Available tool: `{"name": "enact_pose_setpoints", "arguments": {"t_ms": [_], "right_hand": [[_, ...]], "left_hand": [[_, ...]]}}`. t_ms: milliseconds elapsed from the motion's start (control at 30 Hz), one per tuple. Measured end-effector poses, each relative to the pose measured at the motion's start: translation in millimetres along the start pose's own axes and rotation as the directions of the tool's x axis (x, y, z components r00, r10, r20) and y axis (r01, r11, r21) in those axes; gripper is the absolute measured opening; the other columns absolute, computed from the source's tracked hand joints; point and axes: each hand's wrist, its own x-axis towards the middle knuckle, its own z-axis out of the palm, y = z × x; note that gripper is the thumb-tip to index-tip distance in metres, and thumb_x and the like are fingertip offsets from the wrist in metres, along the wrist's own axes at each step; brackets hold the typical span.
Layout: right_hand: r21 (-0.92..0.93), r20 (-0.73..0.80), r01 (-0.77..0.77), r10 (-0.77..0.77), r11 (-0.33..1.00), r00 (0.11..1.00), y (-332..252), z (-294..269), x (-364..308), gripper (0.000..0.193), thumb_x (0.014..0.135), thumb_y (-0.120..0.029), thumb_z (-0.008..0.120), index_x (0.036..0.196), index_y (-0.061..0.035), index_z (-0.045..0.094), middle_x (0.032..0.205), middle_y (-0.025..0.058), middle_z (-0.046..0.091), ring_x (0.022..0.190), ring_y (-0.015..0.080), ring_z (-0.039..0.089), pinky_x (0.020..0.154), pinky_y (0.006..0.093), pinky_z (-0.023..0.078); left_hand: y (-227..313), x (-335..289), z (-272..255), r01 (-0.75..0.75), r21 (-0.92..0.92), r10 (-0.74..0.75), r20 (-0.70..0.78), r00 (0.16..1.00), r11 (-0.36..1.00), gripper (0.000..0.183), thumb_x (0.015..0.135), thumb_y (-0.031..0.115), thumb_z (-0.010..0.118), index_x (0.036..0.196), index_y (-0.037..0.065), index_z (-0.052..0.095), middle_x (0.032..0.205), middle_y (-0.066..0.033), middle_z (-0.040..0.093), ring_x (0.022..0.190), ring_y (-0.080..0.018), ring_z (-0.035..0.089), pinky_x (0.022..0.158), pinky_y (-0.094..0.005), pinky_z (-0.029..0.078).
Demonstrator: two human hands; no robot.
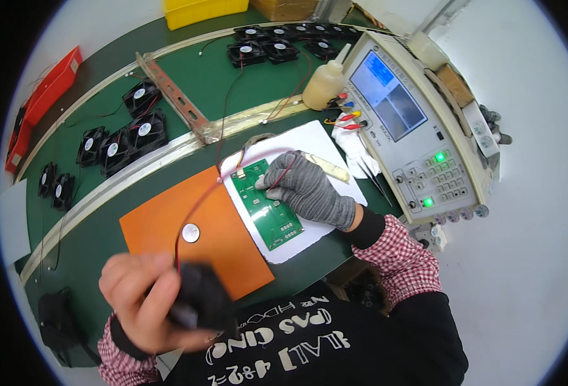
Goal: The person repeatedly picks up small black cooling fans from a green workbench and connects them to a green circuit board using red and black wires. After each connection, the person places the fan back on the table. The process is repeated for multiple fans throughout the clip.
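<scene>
My left hand, bare and smeared by motion, grips a small black cooling fan above the near edge of an orange sheet. The fan's thin red and dark wire runs up to a small plug at the sheet's far edge. My right hand, in a grey knitted glove, rests on the green circuit board with its fingers curled together. A red wire crosses the glove; what the fingertips hold, if anything, is hidden. The board lies on a white pad. A round white disc sits on the orange sheet.
A bench tester with a lit screen stands at the right, beside a squeeze bottle and tweezers. Several black fans lie at the left and back. A metal bar crosses the green bench. A red bin stands far left.
</scene>
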Motion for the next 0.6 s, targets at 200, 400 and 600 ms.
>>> {"name": "enact_pose_setpoints", "arguments": {"t_ms": [200,400,600], "right_hand": [[-0.041,0.047,0.026,-0.024,0.999,0.999,-8.3,-1.2,6.3,0.009,0.079,-0.012,0.075,0.088,-0.0103,0.073,0.091,0.0046,0.063,0.094,0.0245,0.058,0.090,0.0376,0.044],[-0.051,0.021,0.037,-0.036,0.998,0.999,-7.3,-2.7,5.4,0.009,0.077,-0.012,0.075,0.085,-0.0103,0.073,0.090,0.0052,0.063,0.092,0.0252,0.059,0.088,0.0383,0.044],[-0.045,0.059,0.020,-0.018,0.999,0.998,-8.8,1.3,12.5,0.012,0.077,-0.010,0.078,0.088,-0.0110,0.072,0.090,0.0026,0.064,0.090,0.0234,0.062,0.085,0.0379,0.048]], "left_hand": [[32.7,4.0,-14.2,0.381,-0.491,-0.367,0.129,0.921,0.783,0.039,0.093,0.022,0.060,0.126,0.003,0.051,0.098,-0.0177,0.061,0.084,-0.0264,0.057,0.076,-0.0376,0.048],[-14.5,-4.7,-16.8,0.631,-0.742,-0.089,0.661,0.745,-0.227,0.041,0.098,0.028,0.056,0.120,-0.006,0.055,0.107,-0.0284,0.062,0.098,-0.0414,0.062,0.084,-0.0468,0.053],[-27.7,-13.2,12.1,0.622,-0.370,0.305,0.631,0.713,-0.690,0.038,0.091,0.018,0.067,0.116,-0.010,0.058,0.104,-0.0296,0.066,0.092,-0.0420,0.069,0.082,-0.0491,0.056]]}}
